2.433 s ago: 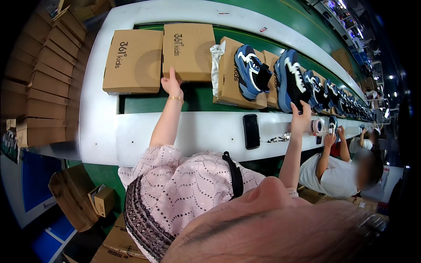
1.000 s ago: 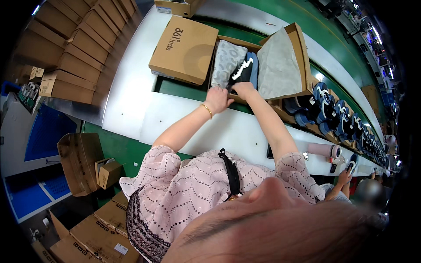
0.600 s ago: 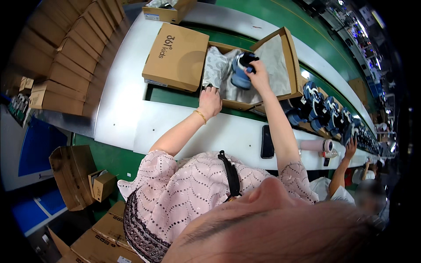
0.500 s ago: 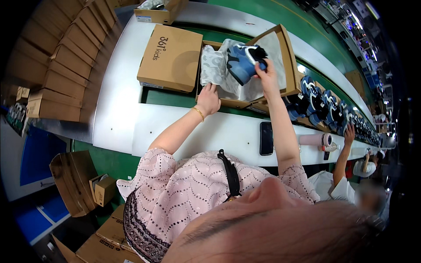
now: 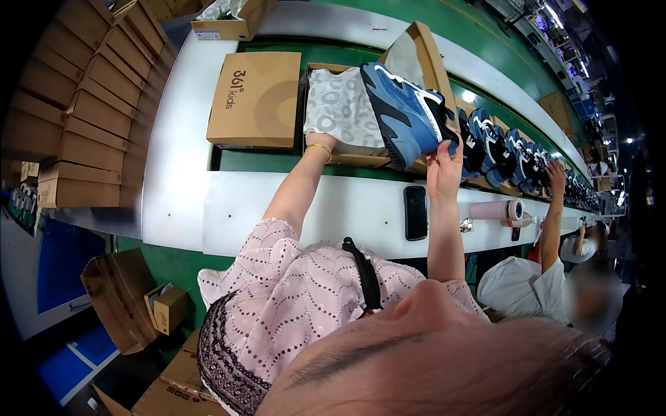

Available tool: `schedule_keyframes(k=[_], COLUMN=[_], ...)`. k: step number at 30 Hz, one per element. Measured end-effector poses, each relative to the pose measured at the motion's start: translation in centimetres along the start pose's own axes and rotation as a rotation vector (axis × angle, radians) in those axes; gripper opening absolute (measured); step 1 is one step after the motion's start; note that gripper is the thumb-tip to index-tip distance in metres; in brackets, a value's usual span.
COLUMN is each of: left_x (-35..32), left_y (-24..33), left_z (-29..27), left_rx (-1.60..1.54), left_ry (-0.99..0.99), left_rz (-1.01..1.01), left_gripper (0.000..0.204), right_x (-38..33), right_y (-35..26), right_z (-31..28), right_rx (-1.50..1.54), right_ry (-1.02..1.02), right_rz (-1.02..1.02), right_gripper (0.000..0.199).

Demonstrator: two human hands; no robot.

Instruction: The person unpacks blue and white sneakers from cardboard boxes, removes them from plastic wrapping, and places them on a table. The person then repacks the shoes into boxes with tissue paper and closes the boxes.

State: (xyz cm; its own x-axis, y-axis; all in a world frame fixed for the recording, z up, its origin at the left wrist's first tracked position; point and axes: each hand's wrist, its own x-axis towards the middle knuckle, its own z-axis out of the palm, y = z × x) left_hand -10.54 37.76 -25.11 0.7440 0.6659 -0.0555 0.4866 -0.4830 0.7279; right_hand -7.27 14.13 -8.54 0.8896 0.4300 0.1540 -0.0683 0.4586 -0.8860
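My right hand (image 5: 444, 173) grips a blue and black sneaker (image 5: 406, 114) by its heel end. The shoe is held tilted over the right part of an open brown shoebox (image 5: 357, 160), with its side and dark sole edge showing. Patterned white tissue paper (image 5: 340, 104) covers the box's left part. My left hand (image 5: 320, 141) reaches in at the near left edge of that box; its fingers are hidden beneath the paper. Raised on the box's right side is the lid (image 5: 431, 59). A closed shoebox (image 5: 257, 104) lies just left.
Several sneakers (image 5: 496, 149) line the belt to the right, where a co-worker's hand (image 5: 556, 177) reaches. A phone (image 5: 415, 213) and a pink bottle (image 5: 494, 210) lie on the white near ledge (image 5: 312, 208). Stacked shoeboxes (image 5: 90, 149) stand at left; another box (image 5: 225, 29) sits far left.
The sneaker has turned lengthwise and moved rightward and nearer in my right hand. My left hand has slid from on top of the tissue's edge to underneath it.
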Motion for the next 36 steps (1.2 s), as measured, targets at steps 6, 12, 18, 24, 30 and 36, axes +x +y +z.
schedule_keyframes(k=[6, 12, 18, 24, 30, 36], left_x=[-0.8, -6.8, -6.0, -3.6, 2.1, 2.0], left_y=[0.7, -3.6, -6.1, 3.1, 3.5, -0.4], left_z=[-3.5, -11.1, -14.9, -12.1, -1.9, -1.8], left_rx=[-0.839, -1.106, 0.215, -0.035, 0.674, 0.313], left_ry=[-0.312, -1.185, -1.357, -0.071, -0.301, -0.759], left_rz=[-0.029, -0.156, 0.053, 0.673, 0.606, 0.433], left_gripper=[0.065, 0.084, 0.097, 0.087, 0.066, 0.040], right_x=[0.5, 0.5, -0.7, -3.2, -2.9, -1.8], right_y=[0.0, -0.3, -2.0, -5.3, -6.9, -6.7], right_z=[0.0, -1.2, -4.0, -8.5, -11.4, -13.8], right_rx=[0.006, -0.009, 0.169, 0.343, 0.255, 0.387], right_ry=[0.057, 0.054, 0.170, 0.320, 0.400, -0.072], right_rz=[-0.084, -0.142, -0.110, -0.176, -0.293, -0.235], right_gripper=[0.029, 0.029, 0.032, 0.051, 0.041, 0.037])
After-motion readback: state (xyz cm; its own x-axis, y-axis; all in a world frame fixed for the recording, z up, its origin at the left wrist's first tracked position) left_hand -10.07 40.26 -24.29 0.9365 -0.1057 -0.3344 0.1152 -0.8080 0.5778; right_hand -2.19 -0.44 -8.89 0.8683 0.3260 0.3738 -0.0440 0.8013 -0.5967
